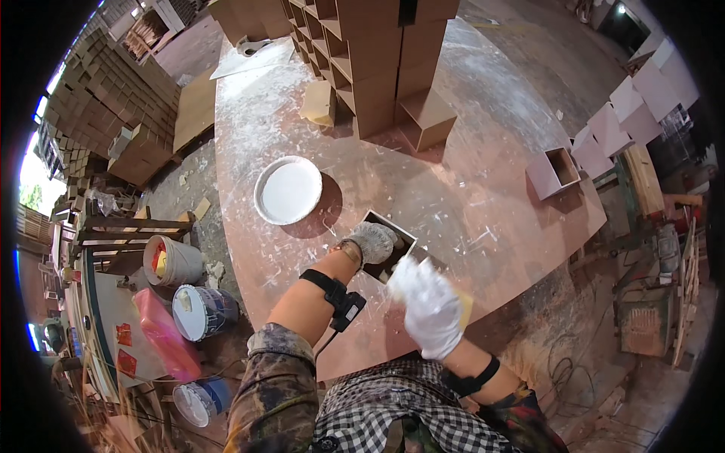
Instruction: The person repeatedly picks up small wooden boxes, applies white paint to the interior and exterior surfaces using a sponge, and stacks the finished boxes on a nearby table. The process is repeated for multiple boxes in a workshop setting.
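My left hand (375,241), in a worn grey-white glove, grips the left wall of a small open-topped box (408,238), with its fingers reaching over into the dark inside. Just right of that box is my right hand (429,306), in a white glove and smeared by motion. Its fingers look curled together near the box's near right edge. A flat yellow piece (466,309) shows beside the palm; what the fingers hold is hidden. Farther left on the table stands a round white tub (291,189) filled with a white paste.
Tall stacked brown boxes (377,68) rise at the table's far side. Another open box (553,174) sits near the right edge, with pale boxes (630,113) beyond. Buckets (202,312) and a pink plastic bundle (168,336) are on the left. A machine (646,317) stands at right.
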The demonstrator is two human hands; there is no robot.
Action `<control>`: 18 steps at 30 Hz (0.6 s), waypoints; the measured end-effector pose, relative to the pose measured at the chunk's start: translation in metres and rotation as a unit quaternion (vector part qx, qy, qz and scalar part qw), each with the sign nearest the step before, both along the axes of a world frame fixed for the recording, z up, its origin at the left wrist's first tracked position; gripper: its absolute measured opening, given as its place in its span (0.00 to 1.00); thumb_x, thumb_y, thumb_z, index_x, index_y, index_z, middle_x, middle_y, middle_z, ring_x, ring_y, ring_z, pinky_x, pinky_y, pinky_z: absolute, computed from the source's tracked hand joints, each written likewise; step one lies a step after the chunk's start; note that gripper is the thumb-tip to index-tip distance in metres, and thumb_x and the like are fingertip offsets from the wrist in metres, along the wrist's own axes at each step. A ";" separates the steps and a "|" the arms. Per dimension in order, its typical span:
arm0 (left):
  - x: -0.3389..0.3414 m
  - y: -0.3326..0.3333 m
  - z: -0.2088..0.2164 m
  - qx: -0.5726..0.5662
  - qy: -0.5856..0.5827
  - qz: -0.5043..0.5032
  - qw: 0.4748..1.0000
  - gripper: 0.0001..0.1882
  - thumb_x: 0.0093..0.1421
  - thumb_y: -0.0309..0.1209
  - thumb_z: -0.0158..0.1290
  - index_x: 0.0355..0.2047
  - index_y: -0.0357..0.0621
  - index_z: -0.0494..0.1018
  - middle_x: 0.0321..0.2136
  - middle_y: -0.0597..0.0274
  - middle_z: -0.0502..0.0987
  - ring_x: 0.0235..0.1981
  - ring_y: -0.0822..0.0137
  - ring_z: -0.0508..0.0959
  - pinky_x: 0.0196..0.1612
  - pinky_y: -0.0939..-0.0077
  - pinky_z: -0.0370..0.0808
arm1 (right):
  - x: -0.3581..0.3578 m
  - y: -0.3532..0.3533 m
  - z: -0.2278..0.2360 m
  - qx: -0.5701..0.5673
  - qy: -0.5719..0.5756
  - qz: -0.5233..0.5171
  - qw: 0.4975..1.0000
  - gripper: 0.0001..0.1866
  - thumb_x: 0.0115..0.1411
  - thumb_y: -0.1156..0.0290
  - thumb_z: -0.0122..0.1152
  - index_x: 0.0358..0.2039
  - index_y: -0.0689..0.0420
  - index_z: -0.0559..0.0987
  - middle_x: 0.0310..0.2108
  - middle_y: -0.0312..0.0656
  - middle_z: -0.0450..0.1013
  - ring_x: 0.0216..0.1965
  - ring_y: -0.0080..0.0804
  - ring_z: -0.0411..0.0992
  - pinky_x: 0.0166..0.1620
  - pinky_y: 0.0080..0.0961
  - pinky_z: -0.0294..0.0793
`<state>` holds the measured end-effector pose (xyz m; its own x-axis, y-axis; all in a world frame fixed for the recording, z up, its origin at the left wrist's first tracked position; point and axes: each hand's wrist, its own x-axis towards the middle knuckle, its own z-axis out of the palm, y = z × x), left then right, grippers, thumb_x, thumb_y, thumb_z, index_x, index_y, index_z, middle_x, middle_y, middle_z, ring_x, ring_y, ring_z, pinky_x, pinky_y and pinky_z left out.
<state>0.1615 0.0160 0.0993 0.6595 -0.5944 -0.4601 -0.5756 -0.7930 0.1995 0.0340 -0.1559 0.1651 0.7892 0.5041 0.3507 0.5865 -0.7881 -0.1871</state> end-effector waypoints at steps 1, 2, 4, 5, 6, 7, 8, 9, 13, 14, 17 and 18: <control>-0.002 0.000 0.002 0.000 0.002 0.000 1.000 0.20 0.57 0.31 0.45 0.47 0.62 0.78 0.46 0.60 0.79 0.47 0.59 0.79 0.48 0.62 0.75 | 0.011 -0.006 -0.011 0.016 -0.016 -0.024 0.999 0.24 0.55 0.73 0.51 0.53 0.66 0.72 0.55 0.51 0.69 0.56 0.50 0.67 0.54 0.40 0.67; -0.002 -0.002 0.008 -0.007 0.007 0.016 1.000 0.19 0.57 0.31 0.45 0.47 0.62 0.78 0.45 0.60 0.80 0.47 0.59 0.79 0.47 0.61 0.76 | 0.024 -0.009 -0.017 0.039 -0.029 -0.042 0.998 0.24 0.53 0.74 0.52 0.53 0.64 0.73 0.56 0.51 0.69 0.55 0.51 0.67 0.54 0.40 0.67; 0.001 -0.010 0.010 -0.018 0.009 0.027 0.999 0.19 0.57 0.31 0.44 0.46 0.61 0.78 0.44 0.59 0.80 0.46 0.58 0.79 0.47 0.61 0.76 | 0.048 -0.019 -0.029 0.026 -0.003 -0.027 0.999 0.25 0.51 0.75 0.53 0.52 0.62 0.73 0.55 0.51 0.70 0.53 0.50 0.69 0.53 0.40 0.69; 0.001 -0.010 0.006 -0.003 0.005 0.034 0.999 0.19 0.57 0.32 0.45 0.46 0.62 0.78 0.45 0.59 0.80 0.47 0.58 0.79 0.47 0.61 0.75 | 0.048 -0.016 -0.038 0.028 -0.004 -0.026 0.999 0.25 0.51 0.75 0.53 0.52 0.62 0.73 0.55 0.51 0.70 0.53 0.50 0.69 0.53 0.40 0.69; 0.002 -0.009 0.001 0.011 0.001 0.040 0.999 0.20 0.57 0.32 0.45 0.47 0.63 0.78 0.45 0.58 0.80 0.47 0.58 0.79 0.48 0.61 0.75 | 0.045 -0.011 -0.045 0.054 -0.003 -0.027 0.998 0.25 0.50 0.75 0.53 0.52 0.62 0.73 0.54 0.50 0.70 0.53 0.48 0.69 0.52 0.39 0.69; 0.003 -0.008 -0.004 0.012 0.000 0.040 0.999 0.20 0.57 0.32 0.45 0.47 0.63 0.78 0.45 0.58 0.80 0.47 0.58 0.79 0.48 0.61 0.75 | 0.040 -0.008 -0.051 0.080 -0.003 -0.027 0.996 0.25 0.49 0.76 0.54 0.51 0.62 0.74 0.53 0.48 0.71 0.52 0.47 0.70 0.51 0.38 0.70; 0.003 -0.001 -0.012 0.012 -0.006 0.022 1.000 0.20 0.57 0.32 0.45 0.47 0.64 0.78 0.45 0.58 0.79 0.47 0.58 0.79 0.48 0.61 0.75 | 0.030 0.002 -0.048 0.084 -0.001 -0.022 0.996 0.25 0.49 0.76 0.54 0.51 0.62 0.74 0.53 0.48 0.71 0.52 0.47 0.70 0.51 0.38 0.70; 0.002 0.000 -0.013 0.007 -0.011 -0.002 1.000 0.20 0.57 0.32 0.45 0.48 0.64 0.78 0.46 0.57 0.79 0.47 0.57 0.79 0.49 0.60 0.75 | 0.014 0.008 -0.039 0.101 0.062 0.014 0.993 0.22 0.49 0.78 0.53 0.47 0.59 0.76 0.51 0.48 0.73 0.51 0.46 0.72 0.50 0.37 0.72; -0.005 -0.001 -0.015 -0.018 -0.016 0.042 0.999 0.20 0.57 0.31 0.44 0.47 0.66 0.77 0.45 0.58 0.80 0.46 0.57 0.80 0.46 0.60 0.76 | -0.029 -0.002 -0.024 0.142 0.096 0.123 0.977 0.22 0.47 0.80 0.54 0.45 0.56 0.78 0.47 0.47 0.76 0.49 0.44 0.73 0.48 0.32 0.74; -0.010 -0.001 -0.016 -0.015 -0.018 0.043 0.999 0.20 0.57 0.31 0.44 0.47 0.66 0.77 0.45 0.58 0.80 0.46 0.57 0.80 0.46 0.60 0.76 | -0.033 -0.007 -0.025 0.145 0.094 0.125 0.977 0.22 0.47 0.80 0.54 0.45 0.56 0.78 0.47 0.47 0.76 0.49 0.44 0.73 0.48 0.32 0.74; -0.021 -0.001 -0.015 -0.123 -0.046 0.100 0.986 0.15 0.55 0.35 0.49 0.42 0.52 0.79 0.42 0.57 0.79 0.43 0.58 0.80 0.40 0.62 0.78 | -0.031 -0.038 -0.026 0.191 0.190 0.054 0.961 0.26 0.48 0.82 0.55 0.52 0.60 0.75 0.49 0.50 0.75 0.51 0.45 0.74 0.57 0.33 0.71; -0.023 -0.007 -0.014 -0.123 -0.047 0.099 0.986 0.15 0.55 0.35 0.49 0.42 0.52 0.79 0.42 0.57 0.79 0.43 0.58 0.80 0.40 0.62 0.78 | -0.032 -0.042 -0.024 0.191 0.189 0.053 0.962 0.26 0.48 0.82 0.55 0.52 0.60 0.75 0.49 0.50 0.75 0.51 0.45 0.74 0.57 0.33 0.71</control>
<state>0.1380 0.0090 0.0852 0.8064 -0.5358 -0.2502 -0.4396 -0.8261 0.3526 0.0022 -0.1976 0.1406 0.8480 0.4801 0.2244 0.4927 -0.5582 -0.6676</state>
